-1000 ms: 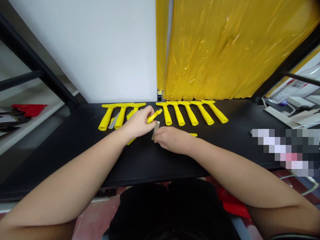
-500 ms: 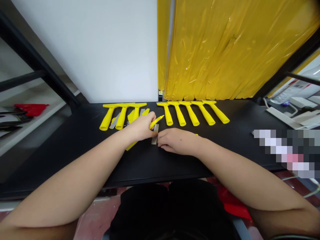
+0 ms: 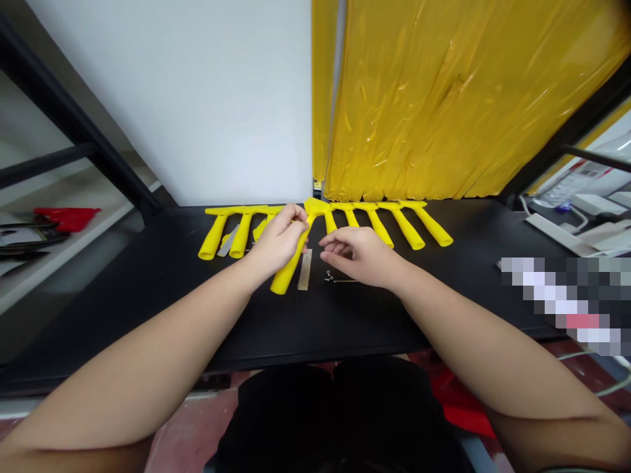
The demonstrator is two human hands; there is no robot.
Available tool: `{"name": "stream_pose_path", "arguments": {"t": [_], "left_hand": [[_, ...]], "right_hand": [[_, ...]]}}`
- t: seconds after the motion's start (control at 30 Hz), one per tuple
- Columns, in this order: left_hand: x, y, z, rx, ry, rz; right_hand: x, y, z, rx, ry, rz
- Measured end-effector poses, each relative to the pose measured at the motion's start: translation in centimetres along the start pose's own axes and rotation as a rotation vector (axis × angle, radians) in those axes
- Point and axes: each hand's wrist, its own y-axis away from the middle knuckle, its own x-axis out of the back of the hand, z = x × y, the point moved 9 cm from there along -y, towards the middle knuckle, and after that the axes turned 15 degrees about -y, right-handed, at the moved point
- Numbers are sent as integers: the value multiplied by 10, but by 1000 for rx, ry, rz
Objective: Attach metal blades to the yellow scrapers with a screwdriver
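My left hand (image 3: 282,238) is closed round a yellow T-shaped scraper handle (image 3: 290,266), held tilted with its head up and its round end toward me. Just right of it, my right hand (image 3: 362,255) hovers with loosely bent fingers, holding nothing that I can see. Between the hands a thin metal strip (image 3: 305,269) lies on the black table. Small white bits (image 3: 329,276) and a thin yellowish stick (image 3: 346,282) lie below my right fingers. Part of the handle is hidden behind my left hand.
More yellow handles stand in a row along the back, several to the right (image 3: 411,228) and a group to the left (image 3: 240,236). A grey flat piece (image 3: 227,240) lies among the left ones. Behind are a white panel (image 3: 197,98) and yellow plastic sheeting (image 3: 444,98).
My left hand has turned the yellow handle so its head points up and its end toward me. My right hand has lifted off the metal strip and opened, moving slightly right.
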Motion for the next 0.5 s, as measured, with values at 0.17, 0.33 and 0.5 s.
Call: {"name": "stream_pose_path", "arguments": {"t": [0.17, 0.33, 0.5], "left_hand": [[-6, 10, 17, -121, 168, 96], [2, 17, 32, -179, -7, 189], [32, 65, 80, -347, -494, 413]], "right_hand": [[-10, -4, 27, -184, -437, 31], [-28, -5, 27, -256, -721, -57], [-10, -5, 22, -295, -731, -19]]}}
